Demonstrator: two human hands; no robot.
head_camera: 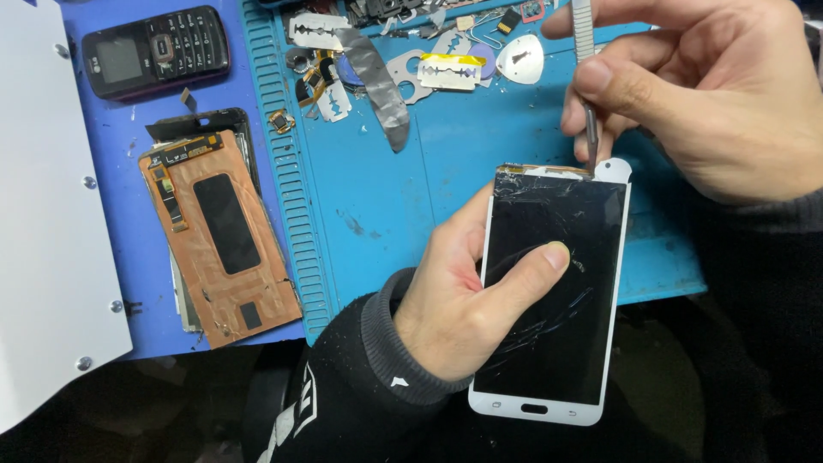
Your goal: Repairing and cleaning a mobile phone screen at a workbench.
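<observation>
The cracked phone screen (pixel 553 296), thin and probably fragile, was gripped by its edges in the left hand (pixel 463 313) above the blue surface (pixel 446 163); the right hand (pixel 694 94) pinched tweezers (pixel 585 51) at its top corner.

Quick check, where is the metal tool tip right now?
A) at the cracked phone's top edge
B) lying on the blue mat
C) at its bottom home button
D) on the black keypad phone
A: the right hand holds the metal tool with its tip at the top edge of the cracked phone, which the left hand grips.
</observation>
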